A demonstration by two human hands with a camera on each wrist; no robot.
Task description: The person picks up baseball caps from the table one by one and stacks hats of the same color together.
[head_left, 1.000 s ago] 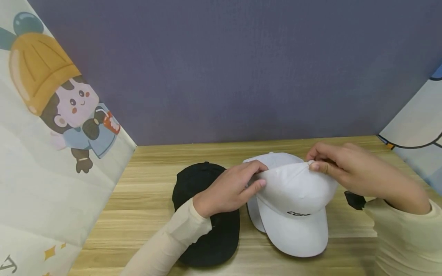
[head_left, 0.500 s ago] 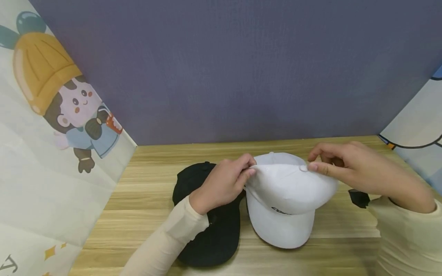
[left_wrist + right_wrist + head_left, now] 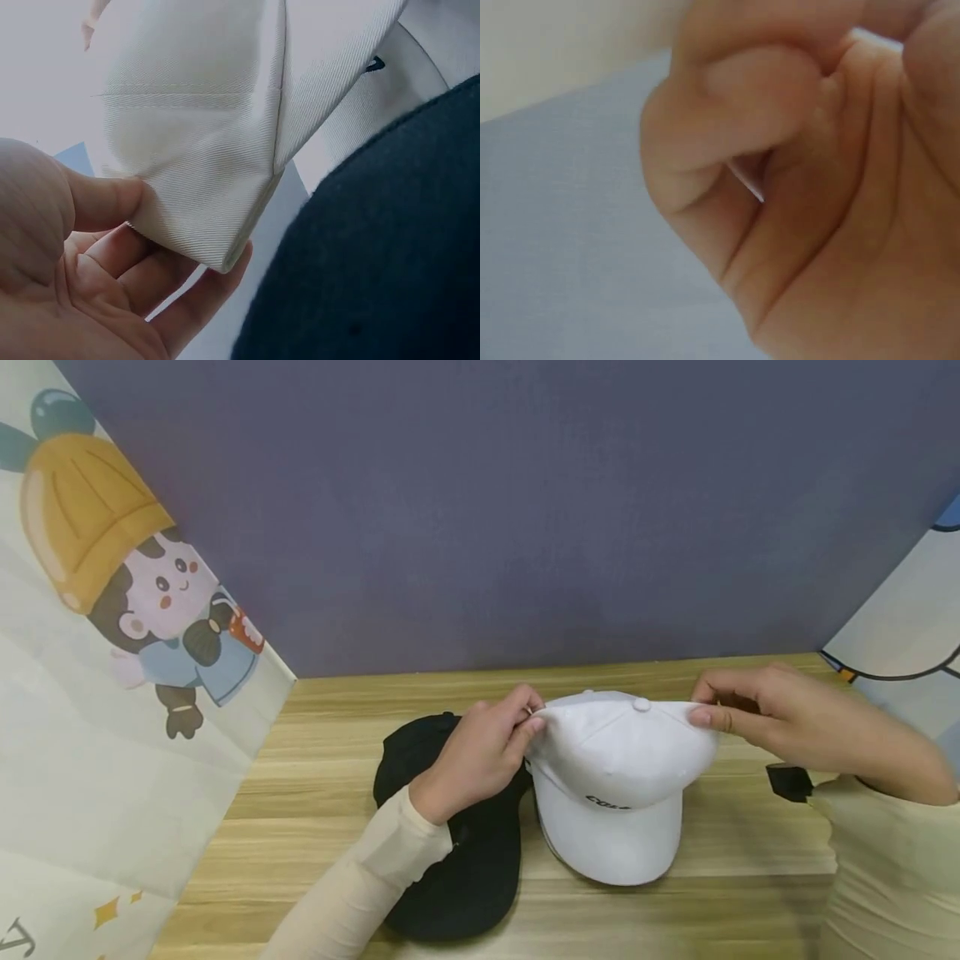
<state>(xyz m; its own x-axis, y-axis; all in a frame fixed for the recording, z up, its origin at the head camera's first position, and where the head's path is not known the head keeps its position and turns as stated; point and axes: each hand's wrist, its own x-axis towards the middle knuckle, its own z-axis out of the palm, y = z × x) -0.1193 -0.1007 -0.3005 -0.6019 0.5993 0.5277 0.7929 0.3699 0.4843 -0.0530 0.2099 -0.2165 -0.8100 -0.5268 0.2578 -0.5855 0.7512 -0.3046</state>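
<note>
A white baseball cap (image 3: 626, 760) with dark lettering on its front faces me in the head view, bill toward the near side. Its left edge is pinched between the thumb and fingers of my left hand (image 3: 483, 747). At the other side my right hand (image 3: 772, 710) pinches the crown's right edge, pulling the fabric taut near the top button. Behind and under this cap, mostly hidden, a second white cap (image 3: 588, 696) shows only at its top. In the left wrist view my thumb (image 3: 105, 201) presses on the white fabric (image 3: 202, 195), fingers behind it.
A black cap (image 3: 480, 877) lies left of the white ones on the wooden table (image 3: 300, 827), partly under my left forearm. A dark wall (image 3: 525, 527) rises behind the table, with printed panels (image 3: 97, 760) on the left and right.
The front white cap has moved left and slightly away, now lined up over the cap behind. My left hand has shifted left; my right hand has slid to the crown's right edge.
</note>
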